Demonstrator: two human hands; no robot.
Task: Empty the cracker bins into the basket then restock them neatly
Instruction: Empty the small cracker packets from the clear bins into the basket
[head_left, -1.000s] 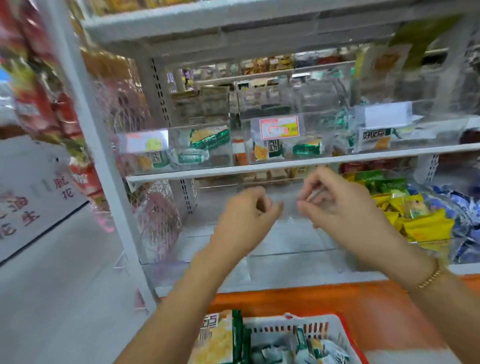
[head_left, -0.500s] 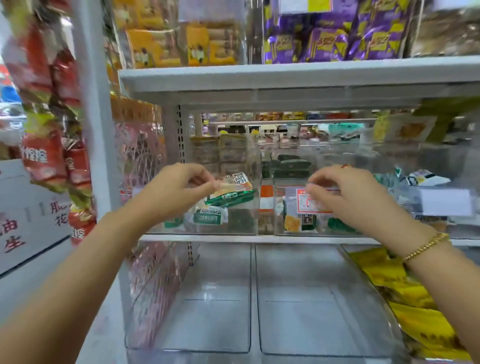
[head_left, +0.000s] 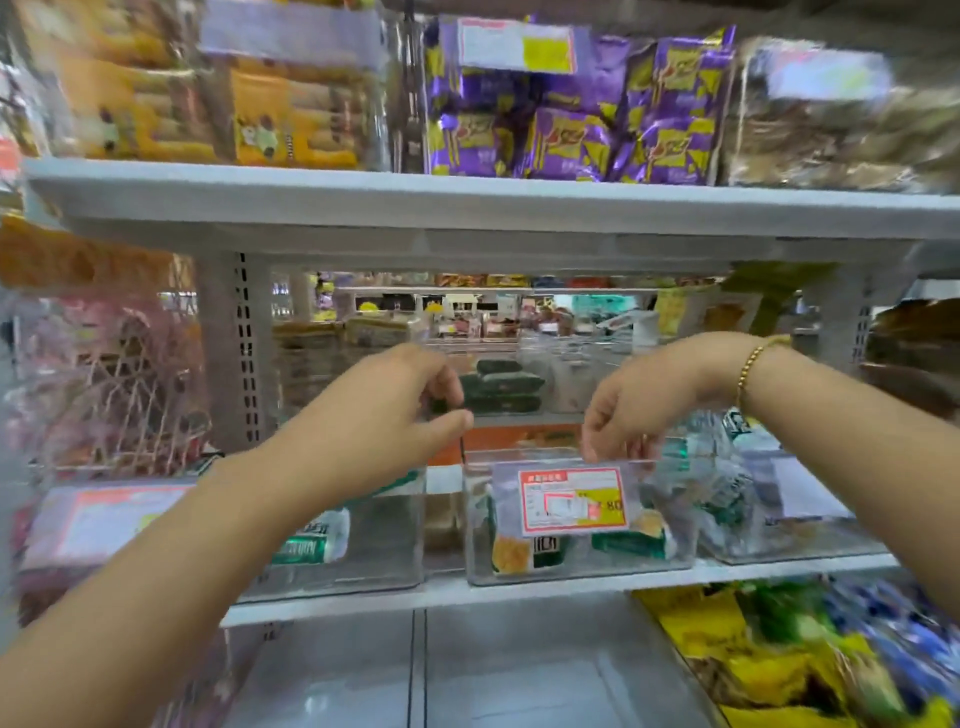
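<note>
Right hand (head_left: 636, 410) pinches the top front rim of the middle cracker bin (head_left: 576, 569), which sits on the white shelf (head_left: 519, 595) with a few green packets (head_left: 631, 543) inside. Left hand (head_left: 374, 421) hangs curled just above the left cracker bin (head_left: 384, 540); whether it grips anything, I cannot tell.
</note>
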